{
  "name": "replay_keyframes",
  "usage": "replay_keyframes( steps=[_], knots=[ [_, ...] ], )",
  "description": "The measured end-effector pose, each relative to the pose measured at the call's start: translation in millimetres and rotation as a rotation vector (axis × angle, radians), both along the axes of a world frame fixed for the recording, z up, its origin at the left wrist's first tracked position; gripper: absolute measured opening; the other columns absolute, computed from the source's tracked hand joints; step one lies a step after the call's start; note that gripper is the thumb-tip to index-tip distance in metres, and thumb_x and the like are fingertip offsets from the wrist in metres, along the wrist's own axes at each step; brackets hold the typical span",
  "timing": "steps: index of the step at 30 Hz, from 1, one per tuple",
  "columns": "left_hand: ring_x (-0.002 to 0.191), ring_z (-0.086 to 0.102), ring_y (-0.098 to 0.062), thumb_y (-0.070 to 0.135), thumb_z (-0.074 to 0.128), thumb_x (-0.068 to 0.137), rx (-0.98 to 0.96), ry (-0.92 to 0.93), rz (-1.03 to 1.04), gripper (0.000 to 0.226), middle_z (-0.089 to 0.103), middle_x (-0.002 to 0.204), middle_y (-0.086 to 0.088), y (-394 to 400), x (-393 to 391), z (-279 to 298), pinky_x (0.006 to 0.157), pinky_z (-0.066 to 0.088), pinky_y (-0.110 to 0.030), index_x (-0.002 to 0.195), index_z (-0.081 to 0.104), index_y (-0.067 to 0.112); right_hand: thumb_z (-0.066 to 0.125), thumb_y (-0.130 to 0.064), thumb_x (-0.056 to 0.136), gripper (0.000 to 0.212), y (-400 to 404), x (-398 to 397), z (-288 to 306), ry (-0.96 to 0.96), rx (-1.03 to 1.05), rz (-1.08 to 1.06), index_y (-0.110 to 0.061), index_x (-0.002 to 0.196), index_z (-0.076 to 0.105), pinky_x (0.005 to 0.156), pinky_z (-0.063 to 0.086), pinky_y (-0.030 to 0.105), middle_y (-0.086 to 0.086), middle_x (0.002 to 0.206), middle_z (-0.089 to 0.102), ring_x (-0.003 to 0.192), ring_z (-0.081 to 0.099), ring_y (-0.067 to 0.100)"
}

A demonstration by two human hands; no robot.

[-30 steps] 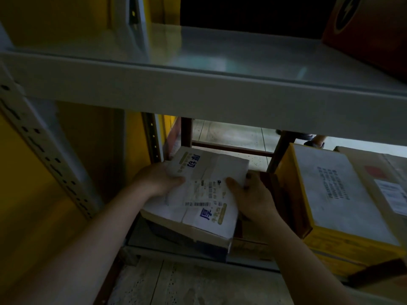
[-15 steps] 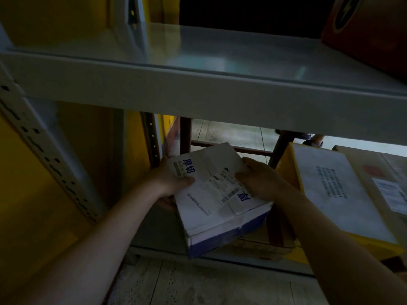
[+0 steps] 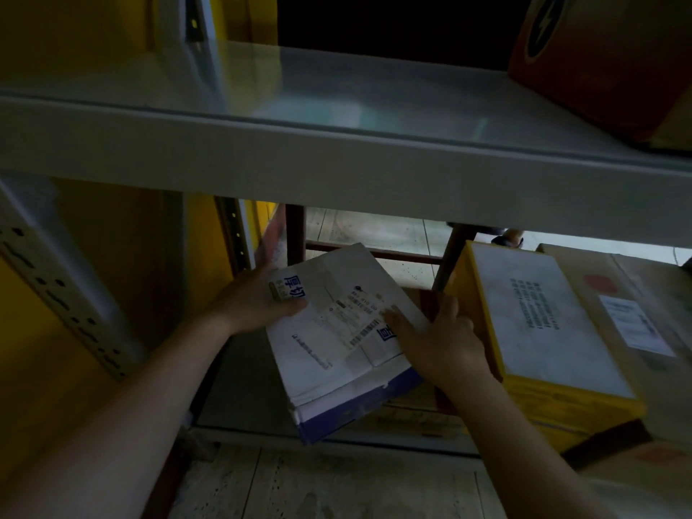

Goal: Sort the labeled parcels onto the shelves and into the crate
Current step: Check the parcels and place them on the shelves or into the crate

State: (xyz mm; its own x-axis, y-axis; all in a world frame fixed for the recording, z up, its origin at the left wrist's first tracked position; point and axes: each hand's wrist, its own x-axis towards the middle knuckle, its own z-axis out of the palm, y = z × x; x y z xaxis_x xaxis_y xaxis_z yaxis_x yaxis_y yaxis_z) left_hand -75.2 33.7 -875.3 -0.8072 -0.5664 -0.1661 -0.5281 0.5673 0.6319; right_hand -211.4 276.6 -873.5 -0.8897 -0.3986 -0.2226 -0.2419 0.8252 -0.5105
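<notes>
A white parcel with blue print and a shipping label is tilted under the grey upper shelf, over the lower shelf's left part. My left hand grips its far left corner, thumb on top. My right hand lies on its right side, fingers spread across the label edge and touching the yellow box beside it. The parcel's near blue edge hangs over the lower shelf's front rim.
The yellow box with a white top stands right of the parcel, a brown carton with a label behind it. A red-orange box sits on the upper shelf's right end. A perforated grey upright stands at left. Stone floor shows below.
The parcel has been turned round in my hands, its label now angled the other way. It has settled lower, and my right hand has slid down onto its right edge.
</notes>
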Motion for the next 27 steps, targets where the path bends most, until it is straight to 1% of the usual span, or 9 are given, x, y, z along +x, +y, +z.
replay_keyframes(
  steps=[2,4,7,10,13,16,20,23,27],
  knots=[
    [0.088,0.063,-0.004,0.056,0.066,0.086,-0.027,-0.012,0.05,0.023,0.063,0.094,0.017,1,1,0,0.07,0.051,-0.025,0.096,0.053,0.041,0.054,-0.075,0.085,0.109,3,11,-2,-0.051,-0.111,-0.067,-0.019,0.159,-0.004,0.085,0.053,0.04,0.016,0.144,0.048,0.118,0.059,0.035],
    [0.087,0.065,-0.008,0.064,0.061,0.086,-0.056,-0.042,0.07,0.028,0.065,0.097,0.012,2,2,4,0.071,0.053,-0.029,0.096,0.054,0.039,0.057,-0.061,0.093,0.101,3,16,-6,-0.078,-0.205,-0.098,-0.016,0.159,-0.005,0.063,0.048,0.028,0.012,0.137,0.056,0.094,0.062,0.023],
    [0.086,0.061,-0.011,0.06,0.06,0.089,-0.049,-0.09,0.095,0.03,0.063,0.097,0.005,10,4,14,0.069,0.048,-0.028,0.095,0.054,0.032,0.056,-0.051,0.097,0.091,-2,13,-13,-0.064,-0.312,-0.101,-0.015,0.16,0.0,0.049,0.039,0.022,0.008,0.128,0.061,0.065,0.046,0.005],
    [0.077,0.052,-0.001,0.053,0.06,0.092,0.017,-0.086,0.125,0.02,0.056,0.087,0.015,15,8,12,0.065,0.042,-0.023,0.083,0.049,0.04,0.058,-0.049,0.097,0.071,-7,12,-22,-0.035,-0.427,-0.062,-0.015,0.151,0.028,0.053,0.045,0.019,-0.003,0.115,0.064,0.069,0.051,-0.001],
    [0.096,0.061,-0.012,0.064,0.061,0.086,0.076,-0.096,0.167,0.044,0.064,0.112,0.006,14,15,5,0.081,0.05,-0.032,0.116,0.059,0.032,0.055,-0.051,0.098,0.045,-6,21,-26,-0.079,-0.455,-0.021,-0.025,0.133,0.047,0.061,0.052,0.022,-0.011,0.106,0.065,0.082,0.062,0.003],
    [0.107,0.057,-0.018,0.057,0.059,0.091,0.169,-0.106,0.209,0.054,0.06,0.126,0.001,21,23,4,0.084,0.045,-0.035,0.134,0.051,0.025,0.049,-0.047,0.101,0.033,-5,35,-26,-0.216,-0.459,0.06,-0.034,0.13,0.044,0.057,0.049,0.019,-0.019,0.096,0.059,0.078,0.062,0.0],
    [0.121,0.051,-0.017,0.043,0.065,0.092,0.27,0.002,0.184,0.06,0.054,0.137,0.004,34,36,14,0.095,0.04,-0.032,0.144,0.041,0.025,0.054,-0.034,0.102,0.038,-4,40,-11,-0.288,-0.584,0.152,-0.047,0.132,0.036,0.056,0.048,0.011,-0.025,0.101,0.056,0.082,0.061,-0.002],
    [0.109,0.048,-0.01,0.04,0.069,0.089,0.284,0.102,0.21,0.063,0.052,0.119,0.011,43,47,24,0.087,0.039,-0.03,0.144,0.038,0.029,0.059,-0.023,0.099,0.052,-4,42,1,-0.336,-0.662,0.204,-0.048,0.137,0.034,0.057,0.053,0.014,-0.019,0.112,0.059,0.091,0.066,0.004],
    [0.111,0.054,-0.014,0.04,0.079,0.08,0.278,0.223,0.288,0.075,0.053,0.118,0.011,47,60,31,0.084,0.045,-0.03,0.141,0.037,0.028,0.066,-0.019,0.094,0.068,5,45,8,-0.345,-0.71,0.27,-0.051,0.142,0.029,0.064,0.057,0.018,-0.015,0.121,0.06,0.099,0.068,0.01]
  ],
)
